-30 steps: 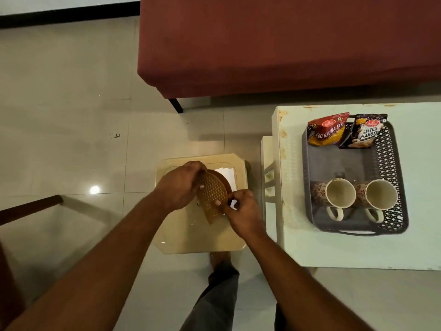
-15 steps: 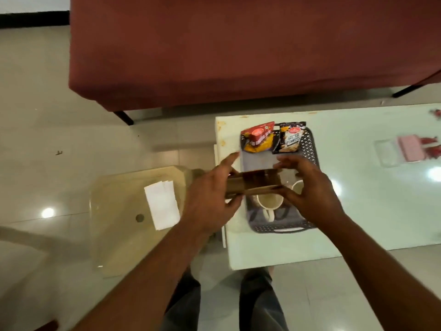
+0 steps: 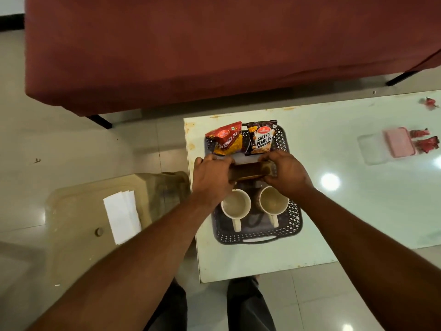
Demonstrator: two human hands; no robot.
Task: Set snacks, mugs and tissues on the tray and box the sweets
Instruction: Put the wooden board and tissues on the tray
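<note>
A dark perforated tray (image 3: 294, 220) sits on the pale table (image 3: 358, 211). At its far end lie a red snack packet (image 3: 226, 139) and a salted peanuts packet (image 3: 261, 137). Two cream mugs (image 3: 236, 203) (image 3: 273, 199) stand at its near end. Over the tray's middle my left hand (image 3: 211, 177) and my right hand (image 3: 286, 172) grip the two ends of a brown tissue holder (image 3: 248, 172), seen edge-on. White tissues (image 3: 121, 215) lie on the beige stool (image 3: 71, 211) to the left. A pink box (image 3: 398, 142) and red wrapped sweets (image 3: 427, 143) lie at the table's right.
A clear lid (image 3: 372, 149) lies beside the pink box. One more red sweet (image 3: 428, 102) is at the table's far right edge. A dark red sofa (image 3: 214, 48) fills the space behind the table. My legs stand at the table's near edge.
Both hands lifted the brown holder off the stool and carried it right, over the tray. It now sits lower, between the packets and the mugs. The tissues stayed on the stool.
</note>
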